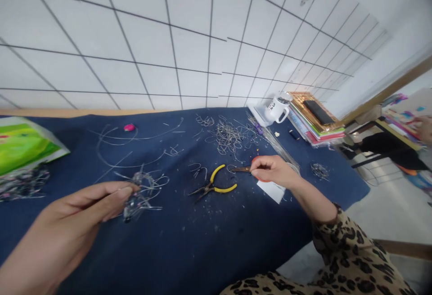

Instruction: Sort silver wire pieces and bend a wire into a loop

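Observation:
My left hand is closed in a pinch on a tangled wire bundle, with dark beads or bits among its silvery loops. Over the cloth to the right, my right hand closes around a pair of scissors; their brownish blades point left and parts of the orange-red handles show beside the fingers. Between the two hands lie yellow-handled pliers, handles spread apart. A white piece of paper is partly under my right hand. Short bent wires lie just behind the pliers.
A heap of wire loops and long straight wires lie farther back. A white mug, stacked books and a thread spool stand right. A green package and beaded wires are left.

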`<state>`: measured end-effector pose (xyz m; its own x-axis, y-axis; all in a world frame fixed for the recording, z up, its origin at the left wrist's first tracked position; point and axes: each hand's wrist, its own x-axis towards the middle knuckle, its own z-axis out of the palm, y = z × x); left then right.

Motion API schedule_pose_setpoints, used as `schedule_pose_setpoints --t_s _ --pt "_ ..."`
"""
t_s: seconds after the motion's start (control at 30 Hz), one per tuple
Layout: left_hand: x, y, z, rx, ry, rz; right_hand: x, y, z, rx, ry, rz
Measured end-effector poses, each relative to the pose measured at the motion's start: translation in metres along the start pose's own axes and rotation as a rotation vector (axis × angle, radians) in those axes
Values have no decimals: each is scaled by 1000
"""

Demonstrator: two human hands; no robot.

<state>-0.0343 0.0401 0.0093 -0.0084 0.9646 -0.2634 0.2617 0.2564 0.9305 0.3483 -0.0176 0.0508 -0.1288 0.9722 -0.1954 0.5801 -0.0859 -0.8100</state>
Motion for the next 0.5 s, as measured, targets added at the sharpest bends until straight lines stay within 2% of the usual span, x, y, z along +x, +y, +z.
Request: schedule_pose_setpoints --t_s 0.07,0.17,0.27,0.37,0.5 --pt "-5 2 3 -102 -82 -32 13 -23 23 117 -14 -34" --pt "-15 11 9 -139 -140 46 35 -59 60 232 -102 -87" --pt "-20 20 11 -187 -207 130 54 -91 92 238 -154 -177" --pt "-21 24 9 -280 -262 183 70 -114 115 197 -141 -330" --pt "-21 23 3 -401 -310 201 85 -127 135 158 -124 -449"
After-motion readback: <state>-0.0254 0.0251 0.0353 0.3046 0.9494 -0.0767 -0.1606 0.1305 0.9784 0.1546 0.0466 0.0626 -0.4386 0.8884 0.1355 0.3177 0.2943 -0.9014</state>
